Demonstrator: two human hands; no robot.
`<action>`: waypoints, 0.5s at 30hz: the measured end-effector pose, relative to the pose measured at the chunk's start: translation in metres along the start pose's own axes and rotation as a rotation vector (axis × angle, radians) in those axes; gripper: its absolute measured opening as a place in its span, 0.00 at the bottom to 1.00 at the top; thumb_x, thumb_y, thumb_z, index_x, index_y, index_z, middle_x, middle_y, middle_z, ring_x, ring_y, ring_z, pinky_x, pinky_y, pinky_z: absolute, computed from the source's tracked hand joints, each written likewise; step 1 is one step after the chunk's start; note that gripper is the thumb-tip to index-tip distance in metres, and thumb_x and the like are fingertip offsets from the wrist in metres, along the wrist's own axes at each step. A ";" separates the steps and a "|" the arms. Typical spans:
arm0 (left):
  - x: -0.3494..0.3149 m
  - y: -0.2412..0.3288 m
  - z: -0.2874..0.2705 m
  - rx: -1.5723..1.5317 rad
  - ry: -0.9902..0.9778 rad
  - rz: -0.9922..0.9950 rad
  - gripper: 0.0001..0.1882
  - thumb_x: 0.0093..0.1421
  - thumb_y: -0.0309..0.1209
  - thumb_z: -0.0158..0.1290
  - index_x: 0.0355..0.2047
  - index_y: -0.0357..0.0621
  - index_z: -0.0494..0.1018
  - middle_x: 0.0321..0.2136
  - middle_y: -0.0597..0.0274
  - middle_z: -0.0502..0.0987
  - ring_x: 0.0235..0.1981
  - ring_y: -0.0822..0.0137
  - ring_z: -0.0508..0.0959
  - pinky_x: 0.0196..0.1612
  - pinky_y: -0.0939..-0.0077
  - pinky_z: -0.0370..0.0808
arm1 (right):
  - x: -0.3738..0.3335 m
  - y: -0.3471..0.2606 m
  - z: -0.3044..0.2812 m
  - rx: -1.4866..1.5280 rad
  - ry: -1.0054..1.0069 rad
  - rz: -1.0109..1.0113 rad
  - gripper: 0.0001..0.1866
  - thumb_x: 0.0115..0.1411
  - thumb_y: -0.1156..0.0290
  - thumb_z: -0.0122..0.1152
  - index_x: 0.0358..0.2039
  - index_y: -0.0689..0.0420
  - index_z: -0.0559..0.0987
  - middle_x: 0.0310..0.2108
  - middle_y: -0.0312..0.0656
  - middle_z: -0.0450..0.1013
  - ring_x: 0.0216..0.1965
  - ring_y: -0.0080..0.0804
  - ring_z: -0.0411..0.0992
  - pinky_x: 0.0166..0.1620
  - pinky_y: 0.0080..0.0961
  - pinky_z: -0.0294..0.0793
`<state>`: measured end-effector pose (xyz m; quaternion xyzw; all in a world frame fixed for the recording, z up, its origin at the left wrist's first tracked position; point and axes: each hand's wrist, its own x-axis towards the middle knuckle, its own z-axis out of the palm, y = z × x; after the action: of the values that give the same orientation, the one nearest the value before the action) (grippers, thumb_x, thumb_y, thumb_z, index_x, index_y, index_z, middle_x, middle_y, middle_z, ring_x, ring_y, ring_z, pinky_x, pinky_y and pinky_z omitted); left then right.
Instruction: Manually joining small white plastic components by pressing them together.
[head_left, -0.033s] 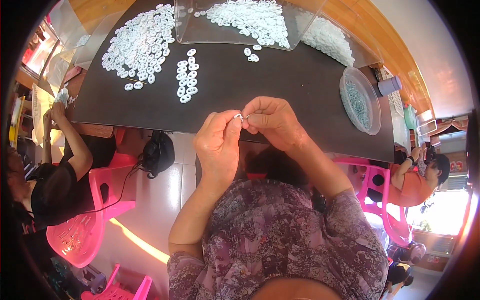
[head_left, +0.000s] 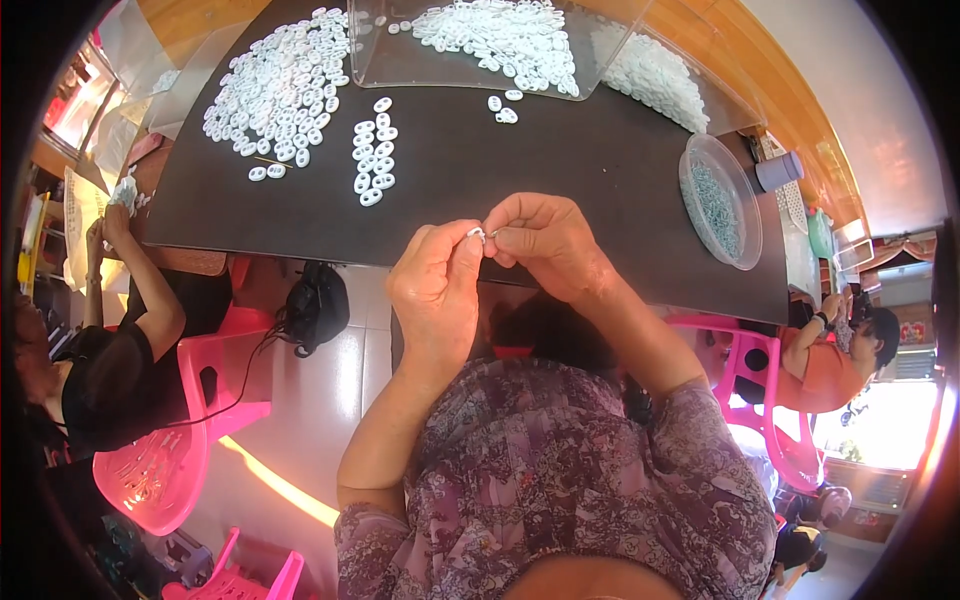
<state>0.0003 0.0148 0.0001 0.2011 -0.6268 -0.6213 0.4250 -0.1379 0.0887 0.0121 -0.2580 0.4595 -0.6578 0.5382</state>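
Near the table's front edge my two hands meet. My left hand (head_left: 438,285) pinches a small white plastic piece (head_left: 475,233) between thumb and forefinger, and much of it is hidden by the fingers. Close against it, my right hand (head_left: 550,243) pinches a small thin metal pin (head_left: 492,235), its far end covered by the fingertips. Beyond my hands, white oval two-holed pieces (head_left: 374,155) lie in a short double column. A large heap of similar pieces (head_left: 285,85) spreads over the table's far left.
On the dark table (head_left: 590,165) stand a clear tray (head_left: 480,92) of white pieces and a round clear dish (head_left: 752,220) of small greenish metal parts. A purple-lidded container (head_left: 780,172) is at right. Pink chairs (head_left: 215,390) and other people sit on both sides.
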 end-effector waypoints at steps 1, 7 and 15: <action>0.000 0.002 0.000 0.011 -0.002 -0.015 0.07 0.59 0.23 0.51 0.36 0.31 0.74 0.27 0.65 0.73 0.23 0.80 0.67 0.25 0.89 0.64 | 0.000 0.000 0.001 -0.058 0.020 -0.036 0.05 0.52 0.81 0.58 0.31 0.66 0.76 0.27 0.42 0.74 0.27 0.23 0.69 0.31 0.16 0.67; 0.000 0.004 0.002 0.110 0.016 0.016 0.05 0.58 0.22 0.51 0.33 0.33 0.74 0.24 0.63 0.71 0.22 0.75 0.69 0.25 0.84 0.66 | -0.002 0.000 0.003 -0.164 0.088 -0.073 0.05 0.51 0.81 0.58 0.31 0.66 0.76 0.27 0.43 0.73 0.27 0.24 0.68 0.33 0.18 0.67; 0.000 0.002 0.003 0.228 0.027 0.080 0.04 0.55 0.19 0.52 0.31 0.35 0.73 0.21 0.58 0.72 0.21 0.66 0.72 0.24 0.77 0.68 | -0.004 0.001 0.003 -0.224 0.104 -0.099 0.06 0.51 0.82 0.59 0.31 0.66 0.76 0.28 0.41 0.74 0.28 0.22 0.69 0.33 0.17 0.67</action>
<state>-0.0019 0.0170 0.0027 0.2312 -0.6950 -0.5258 0.4324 -0.1335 0.0912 0.0133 -0.3042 0.5439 -0.6407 0.4485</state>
